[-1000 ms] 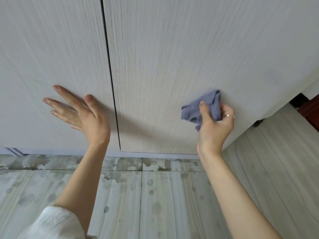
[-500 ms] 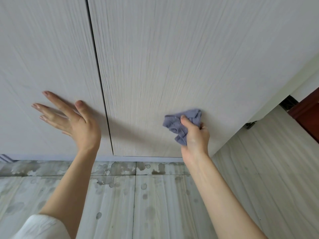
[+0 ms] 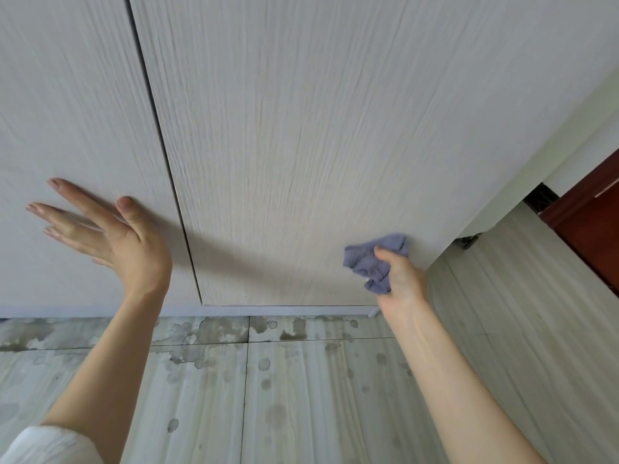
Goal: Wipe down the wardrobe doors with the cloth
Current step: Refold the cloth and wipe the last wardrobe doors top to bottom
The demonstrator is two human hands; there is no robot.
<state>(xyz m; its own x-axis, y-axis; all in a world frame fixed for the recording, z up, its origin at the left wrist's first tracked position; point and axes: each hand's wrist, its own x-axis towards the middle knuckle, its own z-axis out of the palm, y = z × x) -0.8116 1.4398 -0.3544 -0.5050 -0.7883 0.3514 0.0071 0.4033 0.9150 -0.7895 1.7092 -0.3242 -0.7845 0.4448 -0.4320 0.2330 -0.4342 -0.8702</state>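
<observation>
**Cloth held against the right wardrobe door**

A crumpled blue-grey cloth (image 3: 375, 262) is pinched in the grip of the right hand (image 3: 400, 283), fingers curled round it, and is pressed to the right wardrobe door (image 3: 301, 128) near that door's lower right corner. The left hand (image 3: 110, 236) is laid flat, fingers straight, on the left wardrobe door (image 3: 67, 112), just left of the seam (image 3: 160, 135) between the doors. Below the doors, a stained floor (image 3: 268, 380) is seen.

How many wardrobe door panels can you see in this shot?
2. The left door has the open left hand flat against it. The right door is past the dark seam, where the right hand presses the cloth. More doors may lie outside the frame.
</observation>
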